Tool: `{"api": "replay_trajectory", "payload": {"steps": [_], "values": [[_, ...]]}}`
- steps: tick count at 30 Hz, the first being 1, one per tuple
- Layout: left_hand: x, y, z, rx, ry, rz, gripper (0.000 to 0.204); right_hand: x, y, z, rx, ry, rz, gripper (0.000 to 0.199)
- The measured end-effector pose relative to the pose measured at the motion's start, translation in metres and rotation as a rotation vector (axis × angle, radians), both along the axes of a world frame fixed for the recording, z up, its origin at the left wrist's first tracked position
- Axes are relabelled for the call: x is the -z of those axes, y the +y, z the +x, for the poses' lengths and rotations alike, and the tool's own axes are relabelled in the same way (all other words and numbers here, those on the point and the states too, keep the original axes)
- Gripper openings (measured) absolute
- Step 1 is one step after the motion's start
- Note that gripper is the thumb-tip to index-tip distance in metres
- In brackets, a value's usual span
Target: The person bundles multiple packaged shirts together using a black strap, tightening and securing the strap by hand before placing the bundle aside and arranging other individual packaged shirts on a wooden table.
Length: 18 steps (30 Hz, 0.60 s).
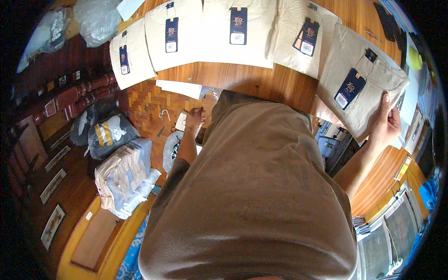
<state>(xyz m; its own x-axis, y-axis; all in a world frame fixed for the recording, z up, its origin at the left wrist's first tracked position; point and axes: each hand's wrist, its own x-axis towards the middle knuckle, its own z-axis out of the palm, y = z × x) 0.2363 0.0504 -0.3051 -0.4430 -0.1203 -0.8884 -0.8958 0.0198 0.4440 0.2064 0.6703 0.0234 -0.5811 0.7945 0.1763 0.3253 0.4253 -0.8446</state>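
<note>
At the right end of the wooden table, my right hand [386,122] grips the edge of a folded pair of beige trousers [343,63]. The thumb lies on top and the other fingers are partly hidden. A dark blue hang tag [350,88] hangs on these trousers by a string. My left hand [195,120] is low beside my body, fingers curled, with nothing visible in them. More folded beige garments lie in a row: one at the far left [135,53], a second [186,44], a middle one [214,28] and another [284,37], each with a dark tag.
The curved wooden table [224,77] runs in front of me. Down on the left stand a plastic-wrapped stack of garments [126,172] and a dark plastic bag [112,135] on the parquet floor [147,112]. Clear plastic bags [98,21] sit at the upper left.
</note>
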Motion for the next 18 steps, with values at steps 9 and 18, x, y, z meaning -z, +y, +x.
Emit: {"api": "replay_trajectory", "payload": {"steps": [9, 18], "values": [[-0.053, 0.082, 0.003, 0.225, 0.415, -0.04, 0.025, 0.001, 0.046, 0.006, -0.039, 0.006, -0.025, 0.025], [-0.148, 0.16, -0.034, 0.426, 0.53, -0.071, 0.02, 0.001, 0.058, 0.006, -0.011, -0.009, -0.134, 0.025]]}}
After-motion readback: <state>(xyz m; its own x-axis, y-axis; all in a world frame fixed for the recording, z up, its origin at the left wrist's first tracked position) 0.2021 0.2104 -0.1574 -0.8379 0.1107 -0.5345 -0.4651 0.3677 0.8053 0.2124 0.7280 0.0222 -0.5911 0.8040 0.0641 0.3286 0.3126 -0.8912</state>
